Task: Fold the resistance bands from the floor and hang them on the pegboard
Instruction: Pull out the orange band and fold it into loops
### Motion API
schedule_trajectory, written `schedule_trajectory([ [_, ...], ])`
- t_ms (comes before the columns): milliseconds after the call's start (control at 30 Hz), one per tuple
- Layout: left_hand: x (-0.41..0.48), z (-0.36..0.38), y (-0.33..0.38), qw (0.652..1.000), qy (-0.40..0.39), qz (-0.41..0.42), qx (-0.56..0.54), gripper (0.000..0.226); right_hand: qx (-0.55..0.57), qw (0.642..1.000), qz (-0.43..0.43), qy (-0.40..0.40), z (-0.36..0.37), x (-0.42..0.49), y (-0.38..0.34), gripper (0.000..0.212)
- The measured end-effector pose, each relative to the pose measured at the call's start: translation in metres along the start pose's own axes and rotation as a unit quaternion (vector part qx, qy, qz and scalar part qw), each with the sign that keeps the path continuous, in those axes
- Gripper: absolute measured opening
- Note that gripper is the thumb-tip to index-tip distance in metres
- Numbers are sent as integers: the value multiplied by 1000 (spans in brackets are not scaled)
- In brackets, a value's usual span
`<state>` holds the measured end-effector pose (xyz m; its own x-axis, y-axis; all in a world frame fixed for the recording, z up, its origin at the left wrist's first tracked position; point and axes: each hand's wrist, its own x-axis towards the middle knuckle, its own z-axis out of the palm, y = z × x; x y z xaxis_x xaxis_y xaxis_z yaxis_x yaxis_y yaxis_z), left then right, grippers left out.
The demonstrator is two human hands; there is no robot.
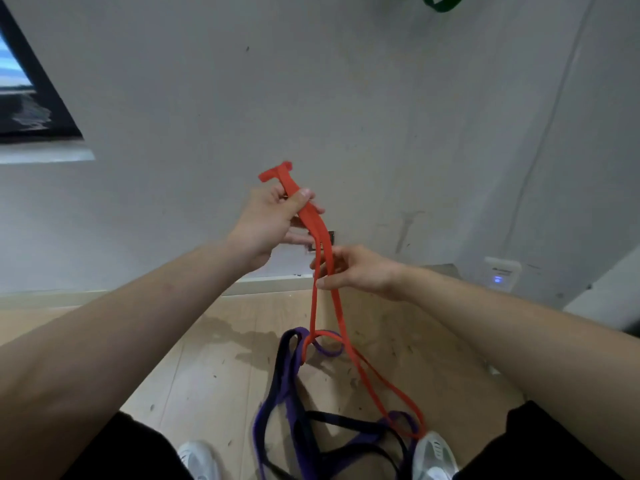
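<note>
Underfoot, a pale wooden floor (214, 358) spreads below both hands, scuffed with small dark marks and carrying a darker blotch beneath the left forearm. It meets a white baseboard (270, 281) just under the left hand (273, 223), and above that rises a grey-white wall (311, 98), smudged and streaked to the right of the right hand (356, 268).

The left hand is held up in front of the wall. Its thumb and curled fingers are clamped round the doubled top of the red band (313, 220), and a short bent end sticks out above the fist. The right hand sits lower and just to the right, with thumb and fingertips pinching the two red strands that hang from the left hand.

Below the right hand the strands fall to the floor. One curls across the upper loop of a purple band (277, 403); whether it passes through that loop I cannot tell. The other strand trails towards the right shoe (434, 459). A black band (332, 419) lies tangled with the purple one between the two white shoes, well below both hands.

Far left of the left hand, a dark window frame (41, 109) sits over a pale sill (45, 155). To the right of the right hand, low on the wall, is a white device (500, 273) with a small blue light. High above both hands, a green band (441, 3) is cut off by the top edge.
</note>
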<state>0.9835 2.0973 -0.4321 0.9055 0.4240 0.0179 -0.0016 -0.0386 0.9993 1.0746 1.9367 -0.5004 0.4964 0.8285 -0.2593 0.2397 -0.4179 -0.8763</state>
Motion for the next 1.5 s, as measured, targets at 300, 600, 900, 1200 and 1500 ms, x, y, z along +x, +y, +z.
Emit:
schedule_trajectory([
  [300, 16, -55, -3, 984, 151, -8, -99, 17, -16, 998, 2, 62, 1, 27, -9, 17],
  [600, 0, -65, -23, 961, 78, -247, 97, 48, -34, 944, -191, 267, -52, 9, -66, 11],
  [900, -1, -14, -12, 973, -5, 91, 214, 68, -70, 942, -253, 210, -61, -13, -89, 15],
  [1200, -4, -4, -9, 990, -56, 88, 99, 9, -127, 959, -207, 148, -70, -22, -80, 18],
  [1500, -1, -20, 1, 992, -2, 109, 66, 10, -205, 977, -46, 50, -56, -11, -36, 13],
])
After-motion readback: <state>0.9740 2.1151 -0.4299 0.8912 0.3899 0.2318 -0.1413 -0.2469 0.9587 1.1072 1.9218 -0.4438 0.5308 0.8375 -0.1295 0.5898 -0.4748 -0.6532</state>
